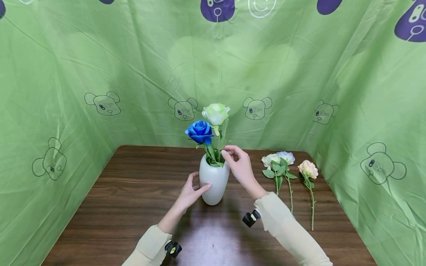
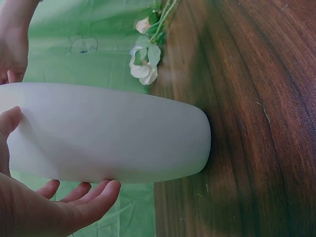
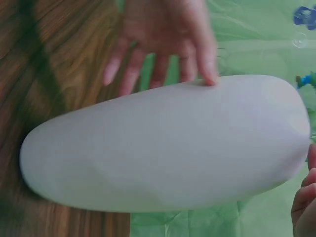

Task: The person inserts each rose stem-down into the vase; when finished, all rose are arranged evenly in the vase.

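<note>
On vase, left fingers spread, by leaves, right fingers bent

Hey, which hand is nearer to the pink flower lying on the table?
Right. The right hand is by the mouth of the vase, left of the pink flower; the left hand is farther left, holding the vase's side.

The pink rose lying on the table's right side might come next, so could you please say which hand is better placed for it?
The right hand, I think: it is nearer the pink rose, while the left hand holds the vase, farther left.
</note>
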`<state>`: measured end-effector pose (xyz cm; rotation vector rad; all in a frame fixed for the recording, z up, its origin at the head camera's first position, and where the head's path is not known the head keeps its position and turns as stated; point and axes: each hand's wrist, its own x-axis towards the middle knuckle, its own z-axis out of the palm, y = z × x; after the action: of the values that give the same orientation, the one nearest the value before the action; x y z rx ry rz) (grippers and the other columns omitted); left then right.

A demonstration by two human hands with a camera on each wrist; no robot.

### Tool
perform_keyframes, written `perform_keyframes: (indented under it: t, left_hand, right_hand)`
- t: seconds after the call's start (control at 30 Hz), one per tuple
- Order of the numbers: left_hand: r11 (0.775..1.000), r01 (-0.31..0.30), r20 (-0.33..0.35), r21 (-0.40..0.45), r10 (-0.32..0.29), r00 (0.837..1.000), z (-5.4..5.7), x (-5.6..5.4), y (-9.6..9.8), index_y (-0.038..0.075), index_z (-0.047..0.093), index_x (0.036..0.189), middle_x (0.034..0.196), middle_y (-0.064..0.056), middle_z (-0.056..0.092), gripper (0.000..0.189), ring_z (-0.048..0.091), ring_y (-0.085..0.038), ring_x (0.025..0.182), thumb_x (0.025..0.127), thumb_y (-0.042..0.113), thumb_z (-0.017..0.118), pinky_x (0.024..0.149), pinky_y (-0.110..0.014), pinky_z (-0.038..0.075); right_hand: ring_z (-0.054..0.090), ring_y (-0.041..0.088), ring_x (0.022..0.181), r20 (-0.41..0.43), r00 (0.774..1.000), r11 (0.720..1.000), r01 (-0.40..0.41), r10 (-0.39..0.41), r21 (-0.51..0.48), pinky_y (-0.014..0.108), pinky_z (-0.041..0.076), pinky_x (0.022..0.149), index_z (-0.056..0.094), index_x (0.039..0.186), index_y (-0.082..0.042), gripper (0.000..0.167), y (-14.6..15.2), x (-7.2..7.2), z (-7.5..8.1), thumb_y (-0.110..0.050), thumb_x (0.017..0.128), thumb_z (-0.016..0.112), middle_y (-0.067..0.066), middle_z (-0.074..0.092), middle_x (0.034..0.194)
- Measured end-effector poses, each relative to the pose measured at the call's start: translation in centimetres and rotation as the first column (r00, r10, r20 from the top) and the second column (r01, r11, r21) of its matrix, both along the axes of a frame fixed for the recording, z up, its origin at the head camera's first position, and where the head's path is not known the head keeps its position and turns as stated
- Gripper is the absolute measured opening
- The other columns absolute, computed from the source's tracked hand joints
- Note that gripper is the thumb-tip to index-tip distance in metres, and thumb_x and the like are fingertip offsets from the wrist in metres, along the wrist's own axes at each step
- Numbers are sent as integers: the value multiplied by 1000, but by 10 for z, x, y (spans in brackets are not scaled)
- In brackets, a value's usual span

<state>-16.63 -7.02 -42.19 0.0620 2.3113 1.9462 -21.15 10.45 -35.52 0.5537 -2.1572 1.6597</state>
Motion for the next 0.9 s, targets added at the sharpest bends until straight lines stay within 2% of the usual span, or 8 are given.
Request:
perform_keyframes:
  t: [0.07, 0.17, 0.33, 0.47, 0.7, 0.9]
  left_hand:
    - [1000, 0, 1, 2, 0, 1000, -1, 0, 0, 4, 29, 131, 127, -25, 36, 64, 41, -42, 110, 81, 23, 65, 84, -48, 40]
    - [1000, 2, 1, 5, -2, 1000, -2, -1, 0, 4, 29, 131, 126, -24, 37, 65, 42, -41, 110, 81, 23, 65, 83, -47, 41]
    - [1000, 7, 5, 14, -8, 1000, -2, -1, -1, 3, 28, 131, 126, -24, 37, 65, 42, -41, 110, 81, 23, 65, 84, -47, 41]
    - [1000, 2, 8, 11, -2, 1000, -1, -1, 0, 4, 29, 131, 127, -25, 36, 65, 41, -41, 111, 80, 23, 65, 84, -47, 40]
    - [1000, 1, 6, 7, -1, 1000, -1, 0, 1, 3, 29, 131, 127, -25, 37, 65, 41, -41, 110, 81, 23, 65, 84, -47, 40]
    - [1000, 1, 7, 18, -1, 1000, -3, -1, 0, 4, 29, 131, 127, -24, 36, 66, 41, -42, 110, 80, 23, 66, 84, -48, 40]
  right_hand:
    - [47, 16, 61, 21, 1000, 999, 21, -20, -36, 23, 37, 53, 63, 94, 1, 15, 0, -8, -3, -10, 84, 61, 8, 57, 70]
    - [43, 14, 57, 52, 997, 998, 50, -48, -39, 22, 35, 50, 65, 89, -3, 14, 1, -19, -11, -16, 82, 65, 4, 52, 64]
    - [42, 14, 58, 99, 991, 993, 85, -93, 80, 24, 35, 50, 67, 82, -10, 11, 4, -25, -23, -21, 78, 68, 2, 48, 62]
    - [43, 14, 61, 86, 990, 983, 96, -110, 156, 25, 35, 51, 68, 78, -11, 7, 4, -23, -24, -18, 75, 69, 1, 47, 64]
    - [43, 16, 61, 158, 985, 997, 61, -69, 52, 22, 34, 51, 63, 86, -7, 11, 10, -23, -23, -9, 75, 66, 5, 51, 68]
    - [47, 16, 67, 157, 982, 992, 115, -104, -58, 22, 38, 58, 61, 93, 0, 17, 30, -27, -24, -6, 77, 64, 6, 55, 74]
